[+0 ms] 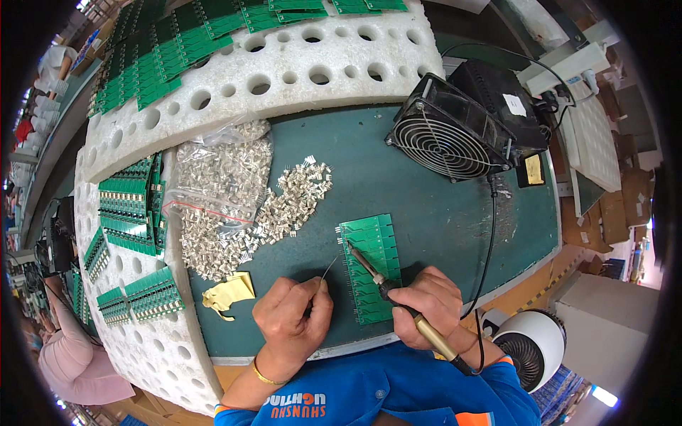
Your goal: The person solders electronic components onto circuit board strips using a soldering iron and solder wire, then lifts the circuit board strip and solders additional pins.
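My right hand (pixel 430 305) is closed around the handle of a soldering iron (pixel 435 336). The iron's tip points up and left to the top left part of a green circuit board panel (pixel 378 245), beside small white connectors (pixel 342 236) at its edge. Whether the tip touches a pin is too small to tell. Pinched in my left hand (pixel 293 312) is a thin solder wire (pixel 329 268), its free end rising toward the panel's left edge. Rows of pins stick out along that edge. The panel lies flat on the green work mat (pixel 298 255).
Loose white connectors (pixel 291 202) spread from a clear plastic bag (pixel 224 163). A crumpled yellow cloth or paper (pixel 229 292) lies nearer me. White foam trays (pixel 280 74) with green boards border the left and far sides. A black fan (pixel 444 138) stands far right; a cable (pixel 490 248) runs beside my right hand.
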